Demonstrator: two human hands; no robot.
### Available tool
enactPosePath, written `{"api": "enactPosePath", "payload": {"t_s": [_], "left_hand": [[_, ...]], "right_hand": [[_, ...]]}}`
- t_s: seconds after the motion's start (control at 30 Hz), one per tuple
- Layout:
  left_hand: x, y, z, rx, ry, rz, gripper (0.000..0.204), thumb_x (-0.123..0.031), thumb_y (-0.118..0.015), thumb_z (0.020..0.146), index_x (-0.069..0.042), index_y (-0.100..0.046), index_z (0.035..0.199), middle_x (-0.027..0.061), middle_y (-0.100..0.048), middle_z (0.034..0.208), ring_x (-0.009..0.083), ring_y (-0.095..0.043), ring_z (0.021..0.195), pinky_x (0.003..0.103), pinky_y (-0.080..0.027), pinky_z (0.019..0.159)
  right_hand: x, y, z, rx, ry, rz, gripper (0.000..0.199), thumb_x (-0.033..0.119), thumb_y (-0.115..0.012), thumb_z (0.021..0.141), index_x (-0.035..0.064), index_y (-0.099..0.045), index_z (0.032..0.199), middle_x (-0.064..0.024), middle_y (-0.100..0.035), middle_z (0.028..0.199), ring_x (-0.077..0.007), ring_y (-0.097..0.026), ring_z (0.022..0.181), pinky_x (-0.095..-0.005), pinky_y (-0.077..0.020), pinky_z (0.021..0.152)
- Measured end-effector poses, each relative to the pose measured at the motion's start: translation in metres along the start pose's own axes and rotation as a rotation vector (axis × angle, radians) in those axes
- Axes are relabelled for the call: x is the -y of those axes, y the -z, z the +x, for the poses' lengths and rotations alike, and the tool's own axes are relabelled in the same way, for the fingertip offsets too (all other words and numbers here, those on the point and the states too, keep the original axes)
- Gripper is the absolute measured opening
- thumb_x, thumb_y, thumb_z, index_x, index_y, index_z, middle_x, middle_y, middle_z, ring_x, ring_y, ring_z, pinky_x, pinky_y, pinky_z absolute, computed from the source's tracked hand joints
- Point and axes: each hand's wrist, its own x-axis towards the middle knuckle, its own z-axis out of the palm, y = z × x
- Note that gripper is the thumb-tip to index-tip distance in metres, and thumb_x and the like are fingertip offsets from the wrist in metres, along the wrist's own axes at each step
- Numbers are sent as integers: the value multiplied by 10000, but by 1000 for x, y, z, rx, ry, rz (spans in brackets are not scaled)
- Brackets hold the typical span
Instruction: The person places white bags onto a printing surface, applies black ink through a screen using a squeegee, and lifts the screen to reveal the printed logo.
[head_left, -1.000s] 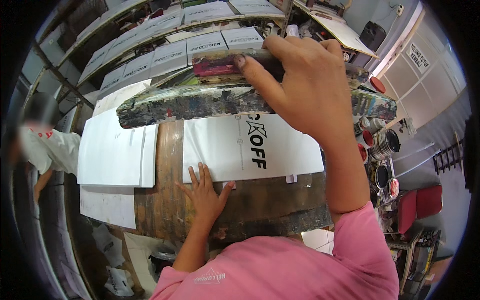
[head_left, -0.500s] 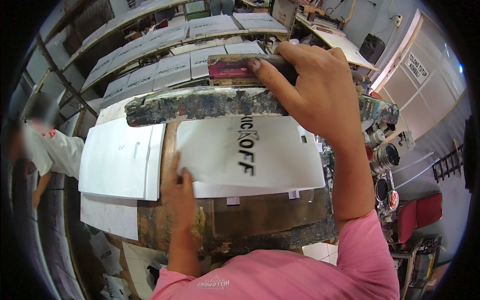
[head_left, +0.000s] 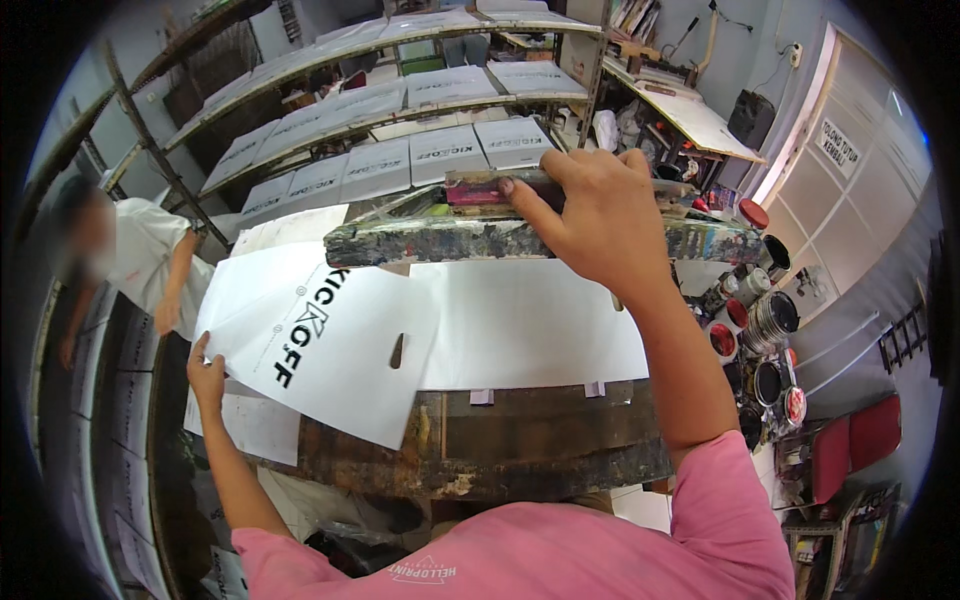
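With fingers pinched on its lower left edge, my left hand (head_left: 207, 375) holds a white plastic bag (head_left: 355, 350) with black lettering and a punched handle slot. The bag lies slanted, its right side overlapping a plain white bag (head_left: 530, 330) on the worktable. My right hand (head_left: 605, 220) grips the raised, paint-crusted screen-printing frame (head_left: 420, 243). Its thumb presses on a pink-stained wooden bar (head_left: 475, 190), and its other fingers are partly hidden behind. The frame's near edge hangs above the plain bag.
Racks hold several printed white bags (head_left: 445, 148) beyond the worktable (head_left: 360, 455). A person in a white shirt (head_left: 150, 250) stands at the left. Paint tins (head_left: 770, 312) crowd the right side, near a red chair (head_left: 855, 445).
My left hand has carried the printed bag leftward from under the frame and turned it aslant. A plain bag now shows there. My right hand still grips the frame.
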Motion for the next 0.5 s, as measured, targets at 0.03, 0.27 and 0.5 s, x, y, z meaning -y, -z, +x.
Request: {"api": "enactPosePath", "payload": {"t_s": [0.03, 0.27, 0.5], "left_hand": [[26, 19, 15, -18, -24, 93, 668, 1, -607, 775, -43, -611, 1442, 208, -702, 1252, 252, -714, 937, 355, -582, 745], [-15, -9, 14, -489, 186, 868, 650, -163, -724, 859, -68, -564, 1481, 279, -666, 1319, 369, -685, 1183, 403, -535, 990], [-248, -128, -200, 823, -13, -979, 918, -434, -752, 962, -36, -262, 1629, 229, -570, 1476, 332, -534, 1390, 450, -410, 1168]], "right_hand": [[1, 0, -1, -6, 4, 10, 483, 490, -640, 953, 29, -690, 818, -131, -674, 761, -326, -654, 797, -479, -399, 853], [2, 3, -3, 58, -23, -34, 497, 501, -626, 961, 17, -717, 898, -141, -694, 821, -320, -667, 850, -488, -396, 877], [15, -6, -47, 86, -29, -43, 540, 491, -631, 951, 2, -656, 1178, -160, -692, 946, -340, -647, 907, -483, -407, 888]]}}
